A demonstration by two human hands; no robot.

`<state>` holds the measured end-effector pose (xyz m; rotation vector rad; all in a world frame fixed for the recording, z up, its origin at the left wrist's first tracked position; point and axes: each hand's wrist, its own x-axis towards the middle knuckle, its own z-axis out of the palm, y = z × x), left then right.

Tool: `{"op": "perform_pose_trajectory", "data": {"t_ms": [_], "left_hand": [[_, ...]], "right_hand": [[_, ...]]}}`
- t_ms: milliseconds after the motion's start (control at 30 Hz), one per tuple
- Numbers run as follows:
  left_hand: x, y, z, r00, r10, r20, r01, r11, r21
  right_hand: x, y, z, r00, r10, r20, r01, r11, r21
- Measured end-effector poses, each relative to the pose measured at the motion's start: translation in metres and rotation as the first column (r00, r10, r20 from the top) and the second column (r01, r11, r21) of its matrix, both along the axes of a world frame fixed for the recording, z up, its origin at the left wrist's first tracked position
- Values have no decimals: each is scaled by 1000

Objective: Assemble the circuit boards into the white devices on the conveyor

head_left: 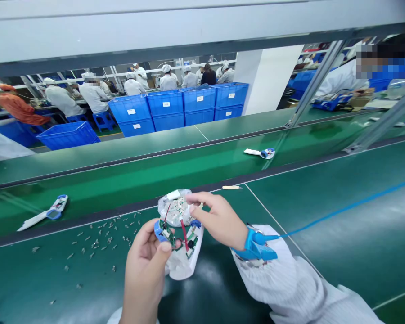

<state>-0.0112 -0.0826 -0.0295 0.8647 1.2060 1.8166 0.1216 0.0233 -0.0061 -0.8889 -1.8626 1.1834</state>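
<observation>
You've got the little green board (167,234) curled in your left hand (145,270), held just above the belt (290,211), with your thumb (164,249) pressed near its blue end. It looks light but fragile, so I'd hold it by the edges and keep off the thin red wires (183,234). Your right hand (219,220) has its fingertips at the clear bag (175,208), though I can't tell if they're pinching it. Loose metal bits (97,238) are scattered just left.

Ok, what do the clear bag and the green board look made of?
The bag looks like clear plastic film: glossy, creased, with small parts showing through. The board is probably fibreglass under green solder mask, given its mounted components; too small to confirm.
</observation>
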Motion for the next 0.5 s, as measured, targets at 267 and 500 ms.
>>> {"op": "perform_pose_trajectory", "data": {"t_ms": [267, 500], "left_hand": [[6, 0, -4, 997, 67, -24, -66, 997, 39], [7, 0, -4, 976, 163, -148, -179, 978, -109]], "right_hand": [[-9, -22, -5, 986, 168, 17, -169, 982, 83], [-8, -29, -9, 980, -50, -193, 88, 978, 191]]}}
